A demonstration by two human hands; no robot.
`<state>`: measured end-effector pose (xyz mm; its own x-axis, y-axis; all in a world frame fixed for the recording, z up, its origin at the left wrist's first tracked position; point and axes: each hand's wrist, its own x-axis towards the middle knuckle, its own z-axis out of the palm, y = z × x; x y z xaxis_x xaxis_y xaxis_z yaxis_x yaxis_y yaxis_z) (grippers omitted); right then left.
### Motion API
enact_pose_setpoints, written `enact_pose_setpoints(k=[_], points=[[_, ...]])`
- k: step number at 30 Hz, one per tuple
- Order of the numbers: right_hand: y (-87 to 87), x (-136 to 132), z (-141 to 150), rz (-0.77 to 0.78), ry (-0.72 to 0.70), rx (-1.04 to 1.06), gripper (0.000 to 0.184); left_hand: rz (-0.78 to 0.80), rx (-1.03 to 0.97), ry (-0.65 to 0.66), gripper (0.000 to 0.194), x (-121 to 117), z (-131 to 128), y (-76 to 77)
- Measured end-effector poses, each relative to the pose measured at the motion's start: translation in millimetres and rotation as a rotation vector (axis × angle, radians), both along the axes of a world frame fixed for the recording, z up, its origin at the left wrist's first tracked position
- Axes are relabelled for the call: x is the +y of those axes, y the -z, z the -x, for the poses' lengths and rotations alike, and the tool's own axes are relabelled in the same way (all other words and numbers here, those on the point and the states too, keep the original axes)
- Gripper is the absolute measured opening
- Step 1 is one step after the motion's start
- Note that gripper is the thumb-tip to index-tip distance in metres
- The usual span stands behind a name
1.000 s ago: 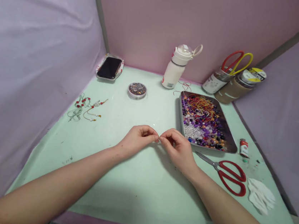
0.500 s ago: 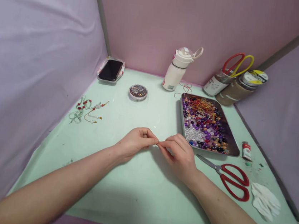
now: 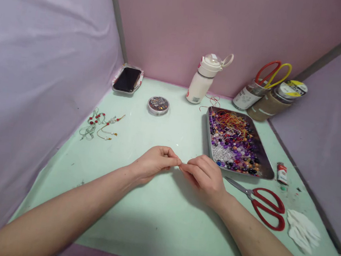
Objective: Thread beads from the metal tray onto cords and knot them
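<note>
L hand (image 3: 156, 161) & R hand (image 3: 207, 177) meet, or nearly, over the surface (image 3: 146, 234); fingers of both pinched, any item btwn them too tiny to ID, axis unclear. Bead tray (image 3: 264, 164) approx. 2 o'clock from fingertips, long axis 11–5, R hand nearer. Scissors (image 3: 249, 192) approx. 4 o'clock, tip pointing 10. Beaded cord (image 3: 96, 121) 10 o'clock, L hand nearer.

Mint-green table (image 3: 146, 232) under a silver tray (image 3: 265, 165), purple and black beads (image 3: 235, 145) inside it, cream bottle (image 3: 199, 88) behind it, red-handled scissors (image 3: 250, 192) before it
</note>
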<state>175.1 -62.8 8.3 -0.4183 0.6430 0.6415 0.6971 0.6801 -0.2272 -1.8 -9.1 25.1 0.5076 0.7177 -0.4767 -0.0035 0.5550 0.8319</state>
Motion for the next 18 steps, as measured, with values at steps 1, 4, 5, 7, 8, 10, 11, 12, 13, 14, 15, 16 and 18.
enact_pose_setpoints(k=[1,4,5,7,8,10,11,12,13,14,15,16,18], points=[[0.5,0.0,-0.5,0.010,-0.004,-0.007,0.010,-0.002,0.000,0.001,0.020,-0.1,-0.1,-0.1],[1.4,-0.1,-1.3,0.028,-0.006,-0.008,0.012,-0.011,-0.001,0.007,0.020,-0.5,-0.4,0.9],[1.4,-0.1,-1.2,0.032,-0.009,-0.001,0.012,-0.017,-0.003,0.009,0.020,-0.5,-0.4,1.6],[1.0,0.2,-1.1,0.040,-0.020,0.024,0.012,-0.029,-0.011,0.001,0.020,-0.5,-0.3,3.5],[0.7,0.4,-1.0,0.053,-0.024,0.041,0.012,-0.037,-0.019,-0.007,0.020,-0.3,-0.1,4.5],[0.3,1.2,-0.9,0.113,-0.020,0.096,0.011,-0.063,-0.038,-0.025,0.020,0.2,0.3,6.5],[0.4,1.8,-0.8,0.159,-0.010,0.141,0.012,-0.085,-0.043,-0.032,0.019,0.4,0.4,7.3],[0.8,2.3,-0.8,0.216,0.004,0.195,0.014,-0.113,-0.043,-0.036,0.019,0.7,0.5,7.8],[1.6,2.9,-0.7,0.283,0.023,0.259,0.016,-0.142,-0.039,-0.036,0.018,1.0,0.5,8.1],[2.6,3.4,-0.6,0.359,0.047,0.327,0.018,-0.171,-0.033,-0.033,0.017,1.2,0.3,8.2],[3.9,3.8,-0.3,0.439,0.069,0.398,0.018,-0.197,-0.025,-0.028,0.016,1.4,0.0,8.2],[5.2,4.1,0.0,0.525,0.089,0.467,0.018,-0.223,-0.020,-0.021,0.016,1.6,-0.3,8.1],[7.4,4.5,1.0,0.684,0.110,0.597,0.014,-0.275,-0.021,-0.011,0.015,1.8,-1.2,8.1]])
